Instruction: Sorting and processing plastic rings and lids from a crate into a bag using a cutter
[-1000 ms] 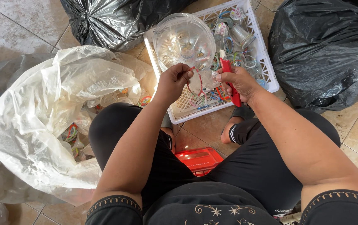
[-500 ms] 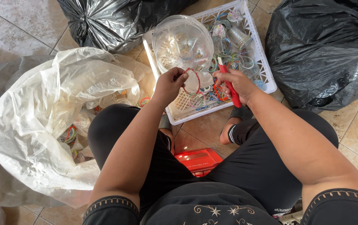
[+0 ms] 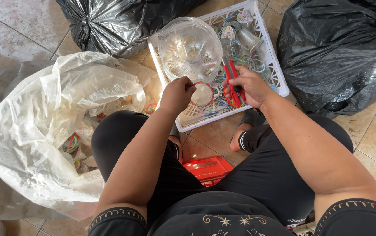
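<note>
two hands over one white crate: left hand pinching one clear cup, right hand gripping one red cutter (two black bags nearby)

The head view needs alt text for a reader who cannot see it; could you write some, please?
Seen from above, a seated person's left hand holds a clear cup and the right hand a red cutter over a white basket of cups, between black bags.

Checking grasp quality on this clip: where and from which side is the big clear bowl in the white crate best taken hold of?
Probably by the near rim of the clear bowl, coming from above. It stands mouth up in the white crate, so the rim is exposed, while small clear cups crowd its right side. Both hands are occupied: left hand on a small cup, right hand on red cutters.
</note>
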